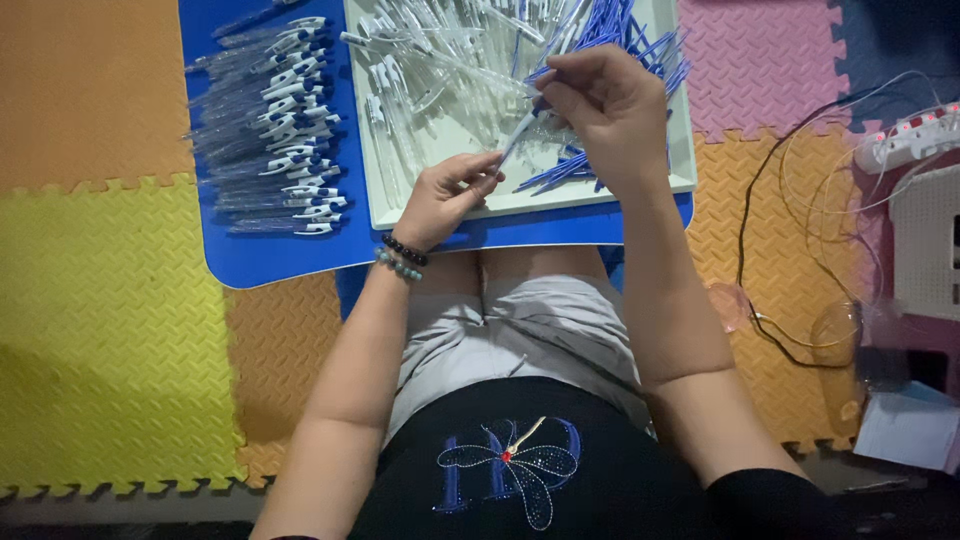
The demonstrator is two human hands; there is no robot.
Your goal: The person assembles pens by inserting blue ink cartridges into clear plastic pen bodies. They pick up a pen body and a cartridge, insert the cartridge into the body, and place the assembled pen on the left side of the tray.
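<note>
Both hands pinch one clear pen barrel [518, 135], left hand [445, 195] low, right hand [605, 110] high, and a slip could easily scatter the loose blue refills [640, 50] off the tray [385, 215].

Foam floor mats [110, 300] — yellow, orange, pink — lie interlocked; a black cable [745, 235] loops near a white power strip [905, 140] and a white basket [925, 240].

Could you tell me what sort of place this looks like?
Probably a home piecework spot on the floor: coloured foam mats, a white tray of pen parts, finished pens on a blue board. Left hand and right hand hold one pen.
</note>
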